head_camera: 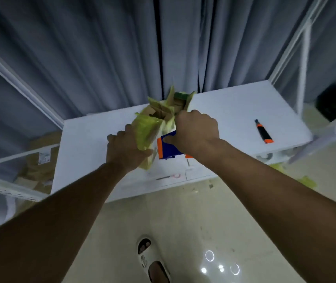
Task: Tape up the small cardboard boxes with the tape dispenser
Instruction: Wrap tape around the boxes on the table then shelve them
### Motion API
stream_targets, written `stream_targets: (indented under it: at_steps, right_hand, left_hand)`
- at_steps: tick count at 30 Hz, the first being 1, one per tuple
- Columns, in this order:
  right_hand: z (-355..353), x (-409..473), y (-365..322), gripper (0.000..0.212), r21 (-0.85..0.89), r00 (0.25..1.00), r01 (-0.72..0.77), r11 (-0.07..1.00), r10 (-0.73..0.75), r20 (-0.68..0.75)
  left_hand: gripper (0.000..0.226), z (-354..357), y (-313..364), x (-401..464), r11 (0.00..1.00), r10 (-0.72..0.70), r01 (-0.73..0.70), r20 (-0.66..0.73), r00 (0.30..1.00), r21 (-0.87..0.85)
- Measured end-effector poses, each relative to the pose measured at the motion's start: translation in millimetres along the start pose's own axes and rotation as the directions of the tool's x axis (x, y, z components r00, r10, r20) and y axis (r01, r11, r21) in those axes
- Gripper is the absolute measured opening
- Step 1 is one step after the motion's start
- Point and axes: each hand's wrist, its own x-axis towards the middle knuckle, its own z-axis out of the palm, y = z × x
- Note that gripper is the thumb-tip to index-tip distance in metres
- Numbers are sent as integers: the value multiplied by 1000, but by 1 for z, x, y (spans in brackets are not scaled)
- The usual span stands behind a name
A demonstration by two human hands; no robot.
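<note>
A small cardboard box (145, 132) wrapped in yellow-green tape is held above the white table (234, 111). My left hand (125, 149) grips its left and lower side. My right hand (195, 131) grips a blue and orange tape dispenser (166, 149), pressed against the box's right side. Behind it, several more small boxes (175, 105) with open flaps and yellow-green tape sit at the table's far edge. The dispenser's front is hidden by my right hand.
A black and orange utility knife (263, 132) lies on the table's right part. Grey curtains (122, 48) hang behind. Brown cardboard boxes (40, 160) are stacked on a white rack at left. Yellow tape scraps (306, 181) lie on the floor at right. My sandalled foot (152, 260) stands below.
</note>
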Motion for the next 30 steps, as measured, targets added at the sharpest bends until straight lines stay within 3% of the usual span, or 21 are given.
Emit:
stream_targets:
  at_steps: [4,9,15,18,25,30]
  right_hand:
    - [-92,-38,23,39,-48,995,-30,998,25,-94]
    - [-205,-86,51,40,-75,977,-108,991,92,-192]
    - [-335,-154,79,43,-60,943,-195,979,170,-287]
    - [-394,-188,90,36,-62,916,-229,971,193,-352]
    - [-499,-256,111,38,-95,843,-326,940,244,-480]
    - [-551,-291,123,40,-62,771,-361,931,261,-581]
  left_hand:
    - [81,-76,80,-6,991,10,-8,12,1000,-136]
    - [78,-180,171,-24,983,110,-116,-48,993,-145]
    - [48,-300,275,-65,946,285,-300,-125,950,-124]
    - [50,-354,324,-91,922,355,-372,-152,922,-108]
    - [56,-449,417,-141,866,481,-496,-176,859,-55]
    - [53,-497,455,-162,841,490,-530,-265,831,-107]
